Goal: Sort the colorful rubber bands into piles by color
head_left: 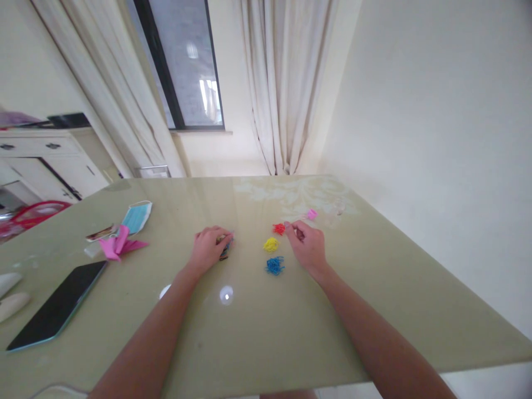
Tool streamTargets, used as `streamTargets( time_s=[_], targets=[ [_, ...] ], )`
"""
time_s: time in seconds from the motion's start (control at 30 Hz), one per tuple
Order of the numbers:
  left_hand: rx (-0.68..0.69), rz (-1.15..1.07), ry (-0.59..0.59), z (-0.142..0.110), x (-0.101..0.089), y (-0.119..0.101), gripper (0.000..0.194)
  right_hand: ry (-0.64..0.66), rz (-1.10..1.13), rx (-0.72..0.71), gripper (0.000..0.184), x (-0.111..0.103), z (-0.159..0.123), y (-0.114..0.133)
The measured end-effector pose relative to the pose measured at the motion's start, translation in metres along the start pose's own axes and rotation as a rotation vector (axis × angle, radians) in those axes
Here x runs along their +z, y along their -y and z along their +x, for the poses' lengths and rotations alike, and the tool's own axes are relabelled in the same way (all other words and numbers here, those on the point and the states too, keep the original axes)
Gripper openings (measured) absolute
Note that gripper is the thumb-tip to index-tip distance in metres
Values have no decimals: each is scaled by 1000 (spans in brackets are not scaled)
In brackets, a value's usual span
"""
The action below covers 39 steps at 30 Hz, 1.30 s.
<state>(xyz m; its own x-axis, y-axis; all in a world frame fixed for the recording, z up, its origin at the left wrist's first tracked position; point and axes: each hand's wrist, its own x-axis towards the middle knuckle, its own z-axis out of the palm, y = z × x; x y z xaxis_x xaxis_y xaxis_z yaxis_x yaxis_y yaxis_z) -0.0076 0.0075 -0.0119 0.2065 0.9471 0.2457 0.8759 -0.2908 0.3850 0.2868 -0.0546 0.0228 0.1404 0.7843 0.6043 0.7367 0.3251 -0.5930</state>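
Three small heaps of thin strands that look like rubber bands lie on the table: a red heap [279, 229], a yellow heap [271, 244] and a blue heap [275, 266]. My right hand [306, 244] is at the right side of the red heap, thumb and forefinger pinched together; what is between them is too small to make out. To the left, my left hand [210, 247] rests with curled fingers over a mixed-colour heap [225, 248], partly hiding it. The left fingertips are pressed together at this heap, and their contents are hidden.
Beyond my right hand lie a pink piece [312, 214] and a clear small object [338, 206]. At left are a blue face mask [137, 217], a pink folded paper shape [120, 244] and a dark tablet [60, 305]. A wall borders the table [399, 299] at right.
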Motion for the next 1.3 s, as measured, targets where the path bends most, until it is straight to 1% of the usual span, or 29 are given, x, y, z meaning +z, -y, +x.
streamTargets(
  time_s=[0.13, 0.43, 0.5, 0.67, 0.73, 0.8, 0.93, 1.0, 1.07, 1.17, 1.23, 1.3],
  targets=[
    [-12, -112, -15, -1, -2, -2, 37, 14, -13, -23, 46, 3, -4, 5],
    [44, -402, -96, 4, -3, 1, 48, 76, -40, -69, 44, 9, -11, 8],
    [27, -486, -106, 4, -4, -1, 51, 81, -47, -81, 44, 11, -14, 10],
    [-110, -804, -89, -3, -16, -18, 57, 160, -10, -124, 39, 15, -22, 18],
    [-152, -945, -50, -9, -23, -29, 57, 210, 32, -138, 35, 17, -25, 22],
    [-166, -1045, -11, -15, -27, -41, 54, 257, 95, -122, 32, 18, -27, 27],
    [-104, -1082, 61, -25, -26, -66, 43, 340, 302, -13, 30, 21, -29, 34],
    [-58, -1102, 104, -27, -22, -74, 42, 356, 406, 48, 32, 23, -31, 35],
    [-26, -1122, 123, -29, -18, -80, 40, 353, 467, 94, 32, 26, -31, 34],
    [-13, -1126, 127, -28, -16, -81, 39, 341, 507, 125, 32, 25, -28, 32],
    [-5, -1090, 120, -27, -15, -79, 42, 338, 566, 145, 34, 18, -23, 32],
    [9, -943, 79, -24, -13, -73, 42, 348, 661, 161, 36, 4, -15, 34]
  ],
)
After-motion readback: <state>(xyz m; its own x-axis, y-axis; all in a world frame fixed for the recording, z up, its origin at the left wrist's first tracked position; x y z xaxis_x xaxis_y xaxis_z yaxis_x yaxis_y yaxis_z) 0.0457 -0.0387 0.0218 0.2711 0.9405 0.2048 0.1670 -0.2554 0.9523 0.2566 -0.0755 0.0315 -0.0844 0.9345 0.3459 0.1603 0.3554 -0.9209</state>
